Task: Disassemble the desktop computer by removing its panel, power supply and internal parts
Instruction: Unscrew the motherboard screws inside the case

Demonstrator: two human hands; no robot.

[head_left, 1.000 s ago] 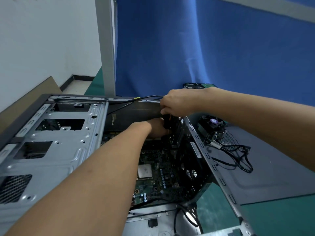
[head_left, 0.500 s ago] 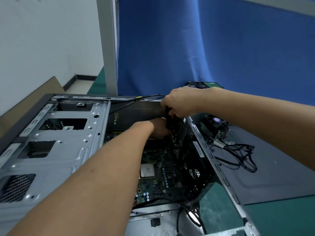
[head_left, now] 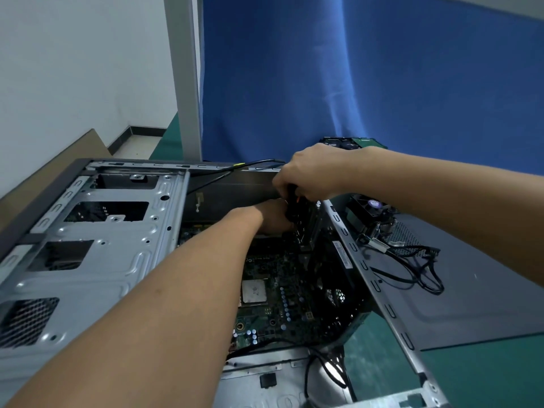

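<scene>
Open computer case (head_left: 97, 245) | left hand (head_left: 272, 216), right hand (head_left: 312, 175) both grasping black plug (head_left: 293, 201) | steady the board (head_left: 273, 304), pull straight.

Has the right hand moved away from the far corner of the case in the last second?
No. The right hand stays clenched on the black part at the far rim of the computer case, above the left hand; only the camera shifted slightly.

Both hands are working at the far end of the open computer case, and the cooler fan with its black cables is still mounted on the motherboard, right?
Not quite. The head view shows the black cooler fan lying outside the grey metal computer case, on the dark grey side panel.
</scene>
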